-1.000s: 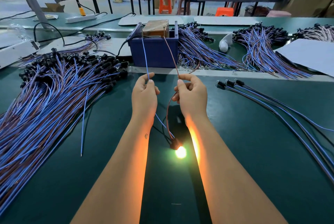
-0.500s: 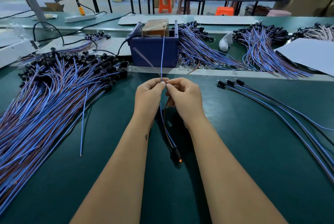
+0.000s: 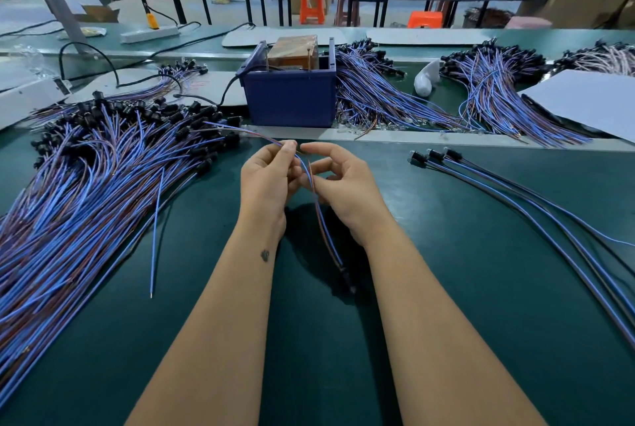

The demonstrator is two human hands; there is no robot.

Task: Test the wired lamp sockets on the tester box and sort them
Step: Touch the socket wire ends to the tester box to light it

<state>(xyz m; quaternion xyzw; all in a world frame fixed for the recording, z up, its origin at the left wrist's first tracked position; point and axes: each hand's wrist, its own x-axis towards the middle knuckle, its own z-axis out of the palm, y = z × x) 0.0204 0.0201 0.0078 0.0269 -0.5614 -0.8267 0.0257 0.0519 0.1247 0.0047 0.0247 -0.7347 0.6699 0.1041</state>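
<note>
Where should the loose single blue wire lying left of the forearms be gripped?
Pinch the single blue wire at mid-length, from above. It lies flat on the green mat, straight and clear of the big pile there, while its upper end runs under the pile's strands.

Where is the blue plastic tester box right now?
Head view: the blue plastic tester box sits at centre on the table's far side, beyond both hands, between two wired-socket piles.
</note>
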